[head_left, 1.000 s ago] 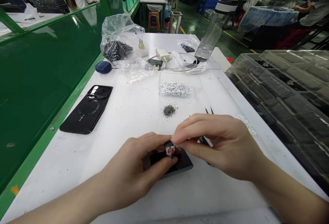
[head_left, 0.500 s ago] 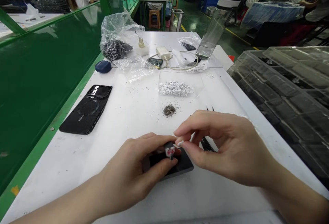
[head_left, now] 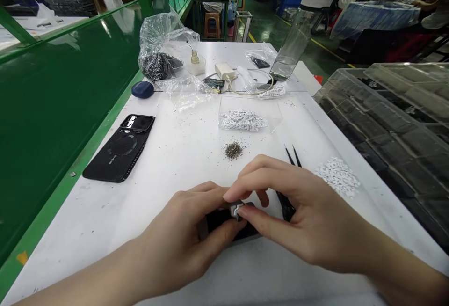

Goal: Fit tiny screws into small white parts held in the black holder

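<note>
My left hand [head_left: 182, 236] is shut on a small dark part [head_left: 236, 209], which has a white piece on it and sits just above a black pad [head_left: 224, 224]. My right hand [head_left: 301, 214] presses its thumb and fingertips against that part from the right. Black tweezers [head_left: 287, 207] lie tucked under my right hand, with their fine tips [head_left: 293, 156] pointing away from me. Further out on the white table [head_left: 168, 165] are a loose pile of white pieces [head_left: 337, 176], a small heap of dark granules [head_left: 234, 150], and a clear bag of white pieces [head_left: 242, 120].
A black textured phone case [head_left: 119, 149] lies at the left, next to a green partition [head_left: 59, 95]. A plastic bag of black parts [head_left: 157, 48], a charger [head_left: 223, 70] and a glass bottle [head_left: 291, 46] stand at the far end. A clear lidded tray [head_left: 386, 123] lies to the right.
My right hand has closed in on the small part, and its fingertips now cover most of it. The red and white mark seen earlier is hidden. The view has tilted slightly.
</note>
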### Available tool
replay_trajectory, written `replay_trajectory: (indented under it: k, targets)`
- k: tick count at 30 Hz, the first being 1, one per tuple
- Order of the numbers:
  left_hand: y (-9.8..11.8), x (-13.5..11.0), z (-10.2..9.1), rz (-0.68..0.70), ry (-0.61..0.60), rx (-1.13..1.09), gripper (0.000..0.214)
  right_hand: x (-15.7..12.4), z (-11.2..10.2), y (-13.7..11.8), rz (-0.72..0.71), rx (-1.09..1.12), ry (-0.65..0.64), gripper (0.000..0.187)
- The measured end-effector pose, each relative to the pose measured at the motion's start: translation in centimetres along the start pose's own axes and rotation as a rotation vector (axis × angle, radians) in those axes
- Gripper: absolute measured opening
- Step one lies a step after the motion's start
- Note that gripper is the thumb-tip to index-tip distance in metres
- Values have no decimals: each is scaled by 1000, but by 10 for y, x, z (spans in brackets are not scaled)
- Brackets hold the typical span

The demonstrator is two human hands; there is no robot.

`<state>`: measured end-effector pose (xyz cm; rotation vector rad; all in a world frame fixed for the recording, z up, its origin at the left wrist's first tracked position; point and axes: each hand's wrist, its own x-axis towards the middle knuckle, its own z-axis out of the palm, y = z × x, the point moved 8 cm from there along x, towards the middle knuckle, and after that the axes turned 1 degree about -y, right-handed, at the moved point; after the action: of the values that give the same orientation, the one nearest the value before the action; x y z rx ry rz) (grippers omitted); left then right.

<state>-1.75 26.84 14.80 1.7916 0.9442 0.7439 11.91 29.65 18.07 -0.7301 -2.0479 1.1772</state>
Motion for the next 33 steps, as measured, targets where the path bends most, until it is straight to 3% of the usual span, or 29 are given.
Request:
replay_trajectory:
  k: [6,15,22,33]
  targets:
    - [6,0,4,38,-28,15,28,-1,5,7,154,43,-25,43]
    - [4,0,4,34,-16,15,28,-2,-3,-4,-33,14,16,49]
    - [1,1,3,-25,-22,13,27,-1,0,-2,-19,9,12,48]
    - [20,-1,4,97,-89,22,21,0,9,7,164,83,-117,28]
